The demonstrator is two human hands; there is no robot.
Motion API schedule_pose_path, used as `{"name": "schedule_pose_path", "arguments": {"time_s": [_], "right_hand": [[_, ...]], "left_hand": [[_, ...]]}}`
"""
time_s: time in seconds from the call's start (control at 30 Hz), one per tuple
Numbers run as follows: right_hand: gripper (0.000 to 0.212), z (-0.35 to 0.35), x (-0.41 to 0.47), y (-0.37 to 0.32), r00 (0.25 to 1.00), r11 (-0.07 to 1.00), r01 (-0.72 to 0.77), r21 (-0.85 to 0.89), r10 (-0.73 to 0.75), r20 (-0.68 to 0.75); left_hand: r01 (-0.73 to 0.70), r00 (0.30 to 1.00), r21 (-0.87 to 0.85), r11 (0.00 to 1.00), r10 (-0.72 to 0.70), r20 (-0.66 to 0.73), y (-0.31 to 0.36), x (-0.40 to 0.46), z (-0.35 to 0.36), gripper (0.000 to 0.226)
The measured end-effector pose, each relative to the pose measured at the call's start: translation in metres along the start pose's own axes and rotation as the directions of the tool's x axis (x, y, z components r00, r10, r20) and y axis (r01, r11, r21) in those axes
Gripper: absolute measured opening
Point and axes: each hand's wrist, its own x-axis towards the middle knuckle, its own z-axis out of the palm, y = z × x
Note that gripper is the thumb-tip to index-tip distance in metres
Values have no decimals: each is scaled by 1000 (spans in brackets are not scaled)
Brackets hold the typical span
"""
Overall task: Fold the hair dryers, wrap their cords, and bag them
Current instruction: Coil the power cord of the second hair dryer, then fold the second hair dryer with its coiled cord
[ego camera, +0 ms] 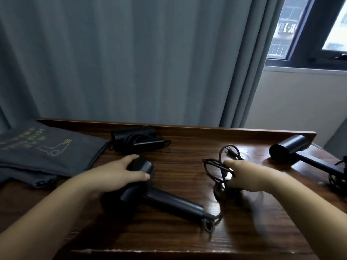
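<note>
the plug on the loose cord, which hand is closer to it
Right. The right hand pinches the cord just in front of the plug. The left hand grips the near dryer, well off to the plug's left.

The surface (178, 147) is showing dark wood grain under a glossy finish that is catching window light. The hair dryers (150, 186) are looking like smooth matt black plastic, their cords (214, 166) rubbery. The bag (47, 152) is lying as soft grey cloth, and the curtain (131, 62) is hanging as matt fabric.
</note>
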Motion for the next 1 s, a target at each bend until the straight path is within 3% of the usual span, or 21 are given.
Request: {"name": "schedule_pose_path", "arguments": {"time_s": [0.13, 0.2, 0.27, 0.33, 0.47, 0.6, 0.7, 0.8, 0.9, 1.0], "right_hand": [[16, -23, 12, -11, 959, 967, 26, 253, 47, -280], [13, -39, 23, -18, 887, 910, 102, 401, 99, -451], [16, -61, 36, -24, 790, 890, 178, 419, 125, -601], [19, -85, 55, -28, 731, 814, 269, 515, 175, -659], [25, -131, 94, -38, 691, 515, 472, 715, 288, -663], [38, -172, 133, -50, 688, 212, 552, 806, 430, -584], [39, -198, 161, -62, 695, 46, 579, 814, 492, -523], [39, -216, 184, -73, 707, -109, 630, 769, 490, -509], [38, -211, 204, -83, 722, -128, 621, 773, 476, -501], [35, -182, 224, -90, 768, 54, 517, 854, 412, -491]], "left_hand": [[-48, 997, -315, 948, 25, -76, 7, 4, 18, 75], [-100, 989, -391, 915, 49, -138, 14, 9, 24, 63], [-150, 980, -486, 861, 66, -186, 20, 13, 30, 56], [-148, 982, -602, 785, 43, -185, 22, 20, 38, 51], [-137, 986, -809, 572, -2, -169, 21, 31, 49, 40], [-173, 984, -910, 378, 41, -171, 19, 34, 52, 60], [-170, 985, -910, 377, 75, -153, 11, 39, 53, 86], [-204, 978, -895, 397, 49, -202, 7, 43, 55, 96], [-285, 951, -850, 443, 20, -309, 6, 46, 56, 102], [-347, 920, -797, 495, 16, -391, 6, 46, 54, 98]]}}
